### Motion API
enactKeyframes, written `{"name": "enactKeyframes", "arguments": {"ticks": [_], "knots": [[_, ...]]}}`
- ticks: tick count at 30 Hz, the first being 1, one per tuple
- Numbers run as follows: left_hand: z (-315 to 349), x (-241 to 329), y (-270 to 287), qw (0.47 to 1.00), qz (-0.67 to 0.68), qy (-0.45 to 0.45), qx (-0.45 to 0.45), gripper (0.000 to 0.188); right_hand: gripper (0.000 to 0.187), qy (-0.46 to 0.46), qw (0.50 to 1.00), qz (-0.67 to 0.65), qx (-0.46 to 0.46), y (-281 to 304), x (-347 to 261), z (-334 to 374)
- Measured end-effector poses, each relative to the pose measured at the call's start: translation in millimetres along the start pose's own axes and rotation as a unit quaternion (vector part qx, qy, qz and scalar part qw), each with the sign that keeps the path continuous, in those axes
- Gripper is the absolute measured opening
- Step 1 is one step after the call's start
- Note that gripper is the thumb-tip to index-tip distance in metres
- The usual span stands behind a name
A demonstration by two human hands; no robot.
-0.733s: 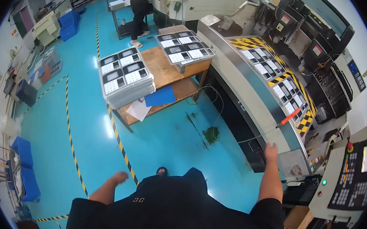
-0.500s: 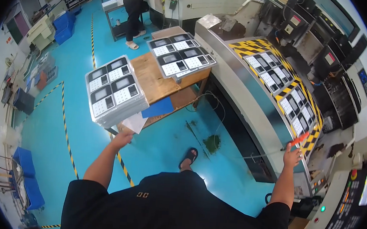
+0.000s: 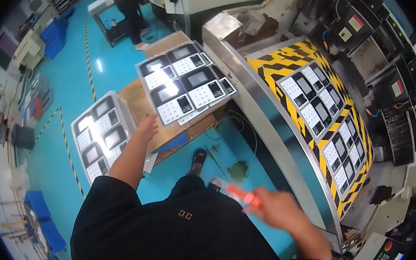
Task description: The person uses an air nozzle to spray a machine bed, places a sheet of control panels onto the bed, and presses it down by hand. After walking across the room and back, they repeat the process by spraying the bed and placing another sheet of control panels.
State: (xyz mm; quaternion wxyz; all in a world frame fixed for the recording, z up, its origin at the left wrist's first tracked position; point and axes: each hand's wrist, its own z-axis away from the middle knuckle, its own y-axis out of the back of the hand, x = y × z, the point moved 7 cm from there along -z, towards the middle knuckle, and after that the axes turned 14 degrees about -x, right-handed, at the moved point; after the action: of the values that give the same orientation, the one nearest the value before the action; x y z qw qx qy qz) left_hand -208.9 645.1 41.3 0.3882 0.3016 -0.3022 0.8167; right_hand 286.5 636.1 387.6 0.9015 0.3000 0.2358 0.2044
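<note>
Change: right hand (image 3: 280, 209) has taken the orange tool (image 3: 244, 195) off the machine (image 3: 278, 117)'s front edge; it's now over the floor (image 3: 165, 175), well clear of that edge. So the tool is in hand, and the panels (image 3: 309, 100) on the striped bed sit untouched. Right fingers are wrapped round the tool; motion blur hides the exact grip. Forearm angles in from lower right, across the body. Left arm reaches forward, left hand (image 3: 147, 126) at the bench (image 3: 135, 97)'s near edge, between two panel stacks; fingers loosely open, apparently empty, contact unclear.
</note>
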Motion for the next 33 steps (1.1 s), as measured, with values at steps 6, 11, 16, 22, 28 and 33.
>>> {"name": "enactKeyframes", "arguments": {"ticks": [6, 11, 16, 22, 28, 33], "knots": [[-81, 6, 24, 0.985, 0.147, 0.091, -0.003, 0.067, 0.049, -0.005, 0.990, -0.138, 0.033, 18, 1, -45], [-102, 33, 28, 0.990, 0.096, 0.099, -0.021, 0.034, 0.050, -0.035, 0.982, -0.186, -0.011, 28, -10, -98], [-108, 59, 17, 0.988, 0.047, 0.139, -0.049, 0.032, 0.052, -0.131, 0.966, -0.216, 0.060, 41, 12, -122], [-104, 63, 27, 0.986, -0.016, 0.163, 0.025, 0.024, 0.049, -0.130, 0.959, -0.248, 0.040, 40, 14, -132], [-100, 63, 14, 0.984, 0.056, 0.161, -0.056, 0.033, 0.051, -0.094, 0.968, -0.229, -0.042, 109, 21, -79], [-99, 61, 16, 0.982, 0.034, 0.159, -0.092, 0.038, 0.039, -0.358, 0.917, -0.078, 0.159, 213, 91, 16]]}}
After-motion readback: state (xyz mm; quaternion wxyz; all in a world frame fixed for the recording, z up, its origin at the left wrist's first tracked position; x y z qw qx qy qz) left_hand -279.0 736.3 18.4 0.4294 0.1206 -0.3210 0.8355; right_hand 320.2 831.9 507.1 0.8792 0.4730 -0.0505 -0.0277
